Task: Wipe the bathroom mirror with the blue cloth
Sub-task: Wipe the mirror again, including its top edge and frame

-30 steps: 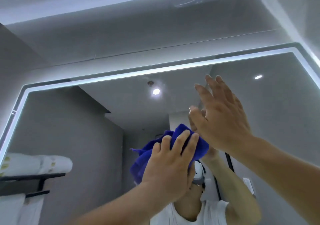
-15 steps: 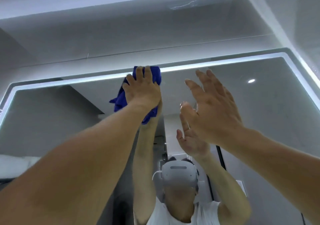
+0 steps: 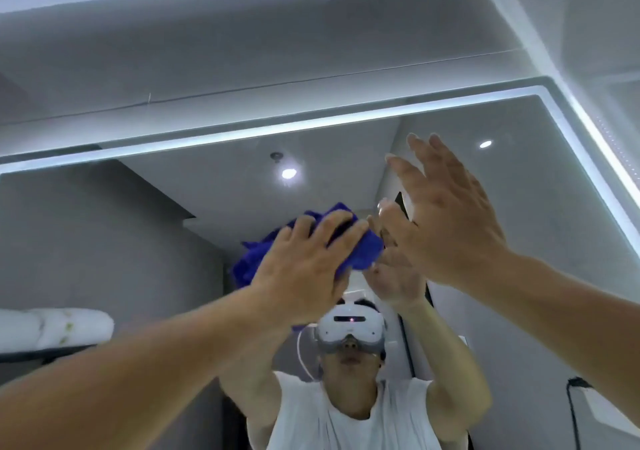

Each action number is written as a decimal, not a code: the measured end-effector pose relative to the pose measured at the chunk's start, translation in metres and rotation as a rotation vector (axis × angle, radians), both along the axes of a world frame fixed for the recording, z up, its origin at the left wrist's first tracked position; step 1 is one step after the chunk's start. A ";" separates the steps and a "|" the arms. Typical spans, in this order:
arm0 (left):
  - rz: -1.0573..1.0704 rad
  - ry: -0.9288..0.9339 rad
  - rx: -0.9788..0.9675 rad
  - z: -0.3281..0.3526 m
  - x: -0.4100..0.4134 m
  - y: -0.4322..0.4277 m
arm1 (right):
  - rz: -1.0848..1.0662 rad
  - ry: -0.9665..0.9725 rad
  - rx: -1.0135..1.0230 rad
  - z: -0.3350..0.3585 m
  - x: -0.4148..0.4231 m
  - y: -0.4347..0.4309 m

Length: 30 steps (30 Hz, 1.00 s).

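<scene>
Blue cloth (image 3: 360, 245), soft, light and bunched, sits pressed against the mirror (image 3: 173, 241) under the left hand (image 3: 304, 266), whose fingers (image 3: 343, 228) lie spread over it; best held flat-palmed; right hand (image 3: 446, 221) hovers wide, holding nothing.

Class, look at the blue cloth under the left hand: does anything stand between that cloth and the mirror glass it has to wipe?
Nothing visible does: the left hand presses the bunched blue cloth against the light-edged bathroom mirror.
</scene>
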<state>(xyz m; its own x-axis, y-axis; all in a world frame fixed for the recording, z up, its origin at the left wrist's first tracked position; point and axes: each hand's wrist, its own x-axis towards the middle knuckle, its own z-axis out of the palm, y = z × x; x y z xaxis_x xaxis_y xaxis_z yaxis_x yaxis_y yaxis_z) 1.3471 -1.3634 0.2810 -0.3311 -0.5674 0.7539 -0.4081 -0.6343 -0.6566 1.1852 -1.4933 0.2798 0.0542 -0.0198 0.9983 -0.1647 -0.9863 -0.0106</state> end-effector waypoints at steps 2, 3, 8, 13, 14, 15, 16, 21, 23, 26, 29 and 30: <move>0.018 0.099 -0.167 0.063 -0.008 -0.004 | -0.016 0.005 0.008 0.001 -0.006 -0.005; 0.015 0.180 -0.252 0.093 -0.010 -0.004 | -0.016 0.006 0.011 0.000 -0.008 -0.006; -0.033 0.443 -0.650 0.141 -0.002 0.006 | 0.010 0.002 0.004 -0.010 -0.009 -0.011; -0.099 0.188 -0.519 0.057 0.009 0.009 | 0.091 0.032 0.068 -0.011 0.014 0.001; -0.094 0.151 -0.472 0.031 0.012 0.011 | 0.108 0.029 0.078 -0.011 0.020 0.008; -0.079 0.131 -0.423 0.003 0.016 0.015 | 0.126 0.025 0.078 -0.012 0.026 0.016; -0.062 0.136 -0.372 -0.027 0.020 0.020 | 0.142 0.019 0.070 -0.015 0.032 0.025; -0.040 0.178 0.031 -0.151 0.041 0.066 | 0.158 0.030 0.023 -0.031 0.050 0.060; 0.012 0.121 0.288 -0.166 0.049 0.088 | 0.137 0.052 0.013 -0.037 0.055 0.072; 0.076 0.016 0.547 -0.140 0.062 0.119 | 0.115 0.065 -0.007 -0.040 0.062 0.091; 0.069 -0.128 0.439 -0.076 0.071 0.138 | 0.116 0.058 -0.010 -0.035 0.065 0.110; 0.105 -0.153 0.340 -0.048 0.074 0.143 | 0.115 0.055 -0.006 -0.034 0.065 0.116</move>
<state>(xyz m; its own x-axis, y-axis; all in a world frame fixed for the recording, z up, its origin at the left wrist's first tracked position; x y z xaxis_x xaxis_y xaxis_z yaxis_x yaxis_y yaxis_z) 1.4213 -1.2200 0.2329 -0.3516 -0.8134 0.4634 -0.2333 -0.4032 -0.8849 1.2502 -1.3777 0.2455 0.1102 -0.0046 0.9939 -0.0510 -0.9987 0.0010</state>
